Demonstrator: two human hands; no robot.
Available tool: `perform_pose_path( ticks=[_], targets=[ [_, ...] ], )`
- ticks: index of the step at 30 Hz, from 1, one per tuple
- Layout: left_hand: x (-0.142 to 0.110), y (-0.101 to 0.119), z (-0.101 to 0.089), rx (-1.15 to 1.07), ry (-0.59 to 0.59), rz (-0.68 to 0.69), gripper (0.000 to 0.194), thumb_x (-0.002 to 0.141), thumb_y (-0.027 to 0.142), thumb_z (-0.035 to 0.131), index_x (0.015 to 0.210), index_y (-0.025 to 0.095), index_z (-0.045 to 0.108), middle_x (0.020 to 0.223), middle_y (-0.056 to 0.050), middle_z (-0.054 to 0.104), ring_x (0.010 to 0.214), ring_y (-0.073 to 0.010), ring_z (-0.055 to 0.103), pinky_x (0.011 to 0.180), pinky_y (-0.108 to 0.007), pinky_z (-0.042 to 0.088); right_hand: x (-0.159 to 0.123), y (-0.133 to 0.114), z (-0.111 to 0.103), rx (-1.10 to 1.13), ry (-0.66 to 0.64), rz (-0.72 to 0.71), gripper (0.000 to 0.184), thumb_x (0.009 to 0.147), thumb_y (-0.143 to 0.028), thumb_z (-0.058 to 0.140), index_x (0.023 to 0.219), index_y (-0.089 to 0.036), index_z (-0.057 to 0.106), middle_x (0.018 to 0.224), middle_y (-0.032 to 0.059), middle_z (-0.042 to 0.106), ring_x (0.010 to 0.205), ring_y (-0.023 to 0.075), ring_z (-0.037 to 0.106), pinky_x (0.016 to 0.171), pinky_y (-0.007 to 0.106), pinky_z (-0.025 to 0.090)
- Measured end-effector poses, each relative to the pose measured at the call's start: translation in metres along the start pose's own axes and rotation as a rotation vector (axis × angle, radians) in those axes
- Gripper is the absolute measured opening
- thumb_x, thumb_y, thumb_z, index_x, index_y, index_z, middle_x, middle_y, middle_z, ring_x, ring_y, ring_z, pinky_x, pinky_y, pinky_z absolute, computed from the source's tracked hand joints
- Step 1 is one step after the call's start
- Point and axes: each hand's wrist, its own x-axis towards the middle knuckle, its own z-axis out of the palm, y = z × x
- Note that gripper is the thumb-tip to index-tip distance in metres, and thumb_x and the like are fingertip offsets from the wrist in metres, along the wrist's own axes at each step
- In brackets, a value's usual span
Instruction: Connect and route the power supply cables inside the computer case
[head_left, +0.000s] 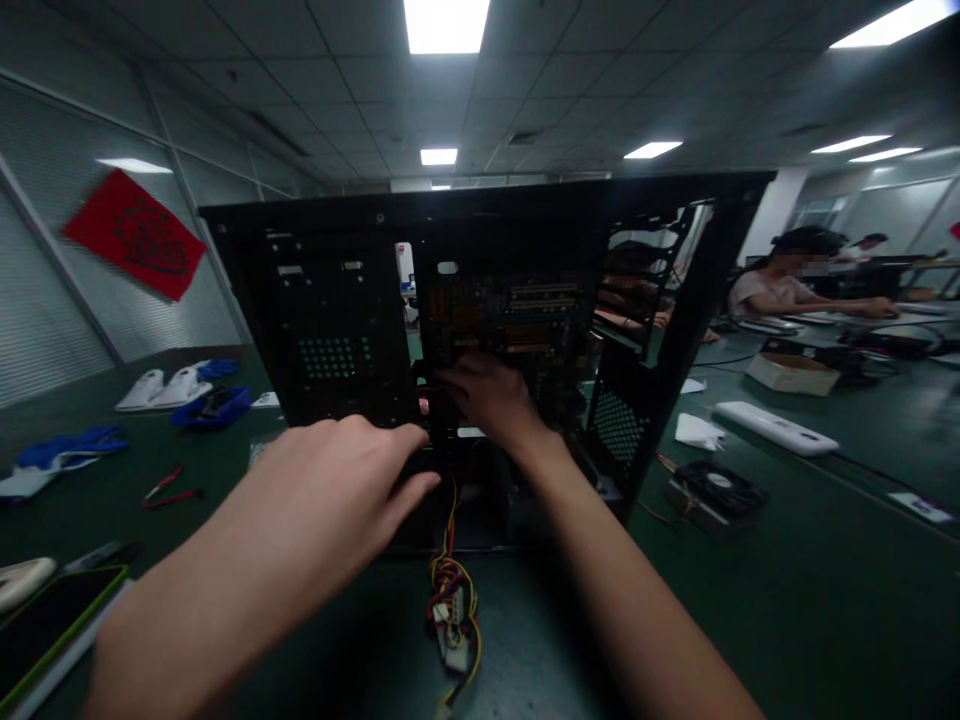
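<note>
A black computer case (495,225) stands on its side edge in front of me, its open side facing me. My left hand (337,490) is at the drive-bay panel (330,300), thumb and index finger apart with a gap between them; its other fingers are mostly hidden. Deeper inside the case, my right hand (495,400) is at the lower left of the motherboard (525,310), beside the middle upright. Its fingers bend inward, and whatever lies at their tips is lost in shadow. A bundle of power cables (452,615) hangs out of the case's bottom onto the table.
On the right lie a cooling fan (716,490), a white power strip (776,428) and a cardboard box (793,370). A blue tray (212,408), red cables (172,490) and a green-edged phone (56,630) lie on the left. Another person (780,285) sits at the far right.
</note>
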Motion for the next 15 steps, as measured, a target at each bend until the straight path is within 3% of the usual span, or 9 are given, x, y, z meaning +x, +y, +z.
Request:
perform_pose_path(
  ticks=[6, 10, 15],
  targets=[
    [-0.017, 0.007, -0.007, -0.146, -0.123, 0.068, 0.026, 0.086, 0.043, 0.062, 0.107, 0.032, 0.074, 0.077, -0.001, 0.076, 0.059, -0.0208, 0.069, 0.05, -0.029, 0.042, 0.0, -0.007, 0.03, 0.064, 0.107, -0.003, 0.026, 0.093, -0.01, 0.055, 0.11, -0.018, 0.072, 0.106, 0.0106, 0.07, 0.101, 0.0209, 0.064, 0.092, 0.031, 0.049],
    [-0.02, 0.008, 0.0, -0.198, -0.124, 0.104, 0.029, 0.088, 0.048, 0.06, 0.109, 0.032, 0.073, 0.086, -0.002, 0.077, 0.062, -0.0198, 0.069, 0.056, -0.029, 0.046, -0.003, -0.006, 0.037, 0.081, 0.091, 0.039, 0.022, 0.093, -0.011, 0.056, 0.108, -0.016, 0.071, 0.105, 0.0113, 0.071, 0.1, 0.0216, 0.066, 0.091, 0.031, 0.05],
    [-0.022, 0.006, 0.005, -0.197, -0.098, 0.119, 0.033, 0.091, 0.052, 0.055, 0.109, 0.031, 0.073, 0.093, -0.004, 0.077, 0.065, -0.0206, 0.069, 0.062, -0.031, 0.049, -0.002, 0.004, 0.044, 0.068, 0.094, -0.033, 0.027, 0.093, -0.009, 0.054, 0.11, -0.02, 0.073, 0.106, 0.0096, 0.071, 0.101, 0.0197, 0.065, 0.091, 0.029, 0.05]
  ],
)
